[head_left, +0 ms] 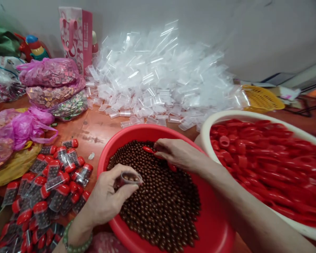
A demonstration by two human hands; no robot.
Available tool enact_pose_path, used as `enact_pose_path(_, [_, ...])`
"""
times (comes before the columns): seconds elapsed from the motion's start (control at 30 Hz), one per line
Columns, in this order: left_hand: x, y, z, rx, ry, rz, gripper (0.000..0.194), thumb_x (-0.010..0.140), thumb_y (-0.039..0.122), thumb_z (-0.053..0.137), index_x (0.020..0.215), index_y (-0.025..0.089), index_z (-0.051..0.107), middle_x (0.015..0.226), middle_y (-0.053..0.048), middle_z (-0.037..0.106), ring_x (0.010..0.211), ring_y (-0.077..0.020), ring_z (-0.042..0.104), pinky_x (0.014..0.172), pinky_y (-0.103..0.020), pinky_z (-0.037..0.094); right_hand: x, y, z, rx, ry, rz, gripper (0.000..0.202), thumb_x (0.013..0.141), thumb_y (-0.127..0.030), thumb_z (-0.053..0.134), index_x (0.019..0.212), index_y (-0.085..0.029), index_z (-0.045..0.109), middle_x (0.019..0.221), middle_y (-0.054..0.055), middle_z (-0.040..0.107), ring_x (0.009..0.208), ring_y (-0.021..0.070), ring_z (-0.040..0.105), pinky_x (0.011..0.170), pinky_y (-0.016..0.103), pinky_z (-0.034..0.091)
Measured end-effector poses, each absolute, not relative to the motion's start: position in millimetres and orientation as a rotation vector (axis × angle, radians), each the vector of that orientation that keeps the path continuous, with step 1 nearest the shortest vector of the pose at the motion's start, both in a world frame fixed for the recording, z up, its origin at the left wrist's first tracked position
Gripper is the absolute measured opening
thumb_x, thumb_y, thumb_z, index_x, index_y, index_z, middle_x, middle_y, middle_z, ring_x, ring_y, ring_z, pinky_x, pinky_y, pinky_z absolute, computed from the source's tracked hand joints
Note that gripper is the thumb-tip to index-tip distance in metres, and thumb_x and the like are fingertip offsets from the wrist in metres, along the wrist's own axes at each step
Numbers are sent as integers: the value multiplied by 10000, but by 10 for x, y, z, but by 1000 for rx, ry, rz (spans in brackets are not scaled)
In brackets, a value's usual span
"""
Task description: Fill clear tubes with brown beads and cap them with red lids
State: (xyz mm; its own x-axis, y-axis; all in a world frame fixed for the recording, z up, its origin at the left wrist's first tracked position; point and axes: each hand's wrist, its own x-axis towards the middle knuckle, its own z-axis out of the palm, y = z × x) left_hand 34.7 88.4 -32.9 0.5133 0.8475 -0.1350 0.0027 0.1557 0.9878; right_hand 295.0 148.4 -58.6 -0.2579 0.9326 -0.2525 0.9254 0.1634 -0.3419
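My left hand (pixel 109 196) grips a small clear plastic container (pixel 131 177), its mouth turned up, with some brown balls inside. It is over the left side of a red basin (pixel 144 129). Shiny brown balls (pixel 158 203), like chocolate beads, fill much of that basin. My right hand (pixel 171 151) is low over the balls at the basin's far side, its fingers closed around a red plastic cap (pixel 148 149). Another red piece (pixel 172 167) shows under the palm. The fingers partly hide both red parts.
On the right stands a white tub (pixel 205 131) of red caps (pixel 265 168). Clear empty containers (pixel 158 80) are heaped against the wall. Filled red-capped containers (pixel 52 182) pile up at left, below pink bags (pixel 50 72). A yellow basket (pixel 263 98) lies behind the tub.
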Motion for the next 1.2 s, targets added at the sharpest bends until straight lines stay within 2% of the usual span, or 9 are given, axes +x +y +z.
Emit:
enact_pose_path(0.1, [393, 911, -381, 1182, 881, 775, 101, 855, 197, 611, 953, 181, 625, 911, -19, 683, 856, -120, 620, 789, -222, 459, 2821, 1521, -736, -1964, -2457, 595, 41, 811, -182, 572, 839, -175, 602, 845, 95, 699, 749, 214, 654, 649, 282, 448])
enact_pose_path(0.23, [425, 956, -452, 1097, 877, 807, 137, 816, 208, 645, 946, 168, 627, 877, -18, 675, 831, -114, 611, 794, -224, 455, 2714, 1552, -917, -1967, -2479, 574, 154, 832, -133, 526, 954, -154, 618, 892, 136, 703, 805, 244, 666, 674, 306, 452])
enact_pose_path(0.43, [435, 995, -518, 1050, 932, 813, 182, 775, 229, 673, 938, 160, 633, 860, -21, 662, 818, -120, 606, 780, -235, 455, 2711, 1479, -807, -1828, -2344, 666, 185, 868, -216, 530, 1030, -169, 607, 920, 98, 689, 800, 203, 643, 706, 293, 476])
enact_pose_path(0.57, [477, 983, -546, 1061, 1015, 831, 150, 767, 221, 686, 891, 156, 631, 853, -18, 652, 798, -118, 607, 766, -242, 458, 2584, 1332, -599, -1493, -1715, 1034, 249, 846, -407, 613, 1002, -214, 589, 799, 17, 668, 693, 152, 625, 647, 257, 494])
enact_pose_path(0.7, [527, 942, -548, 920, 1005, 864, 206, 752, 253, 703, 908, 157, 608, 849, -12, 647, 814, -139, 648, 786, -274, 489, 2370, 1224, -527, -1162, -1157, 1293, 307, 704, -412, 780, 888, -239, 607, 754, -22, 663, 641, 117, 617, 611, 225, 503])
enact_pose_path(0.8, [548, 915, -535, 795, 972, 916, 256, 720, 266, 734, 884, 151, 573, 810, -6, 650, 803, -148, 676, 776, -276, 513, 2297, 1178, -530, -1065, -1128, 1353, 298, 712, -420, 777, 878, -236, 611, 795, 1, 700, 728, 144, 662, 692, 261, 539])
enact_pose_path(0.87, [555, 908, -521, 740, 959, 947, 279, 699, 264, 752, 861, 151, 554, 779, 5, 648, 753, -133, 676, 753, -265, 523, 2305, 1143, -523, -1069, -1192, 1310, 257, 752, -411, 748, 883, -234, 616, 829, 10, 708, 784, 154, 675, 744, 277, 545])
enact_pose_path(0.97, [558, 914, -505, 725, 982, 988, 291, 672, 247, 773, 833, 153, 550, 765, 30, 625, 675, -88, 630, 743, -257, 531, 2364, 1082, -489, -1166, -1383, 1150, 193, 805, -375, 701, 915, -229, 638, 858, 19, 705, 788, 154, 673, 722, 265, 546])
enact_pose_path(1.2, [553, 941, -517, 869, 1076, 995, 243, 702, 209, 729, 887, 154, 581, 866, -8, 668, 777, -112, 613, 783, -259, 481, 2417, 1041, -349, -1153, -1967, 743, 157, 855, -256, 648, 1001, -218, 692, 916, 46, 749, 804, 177, 705, 734, 281, 572])
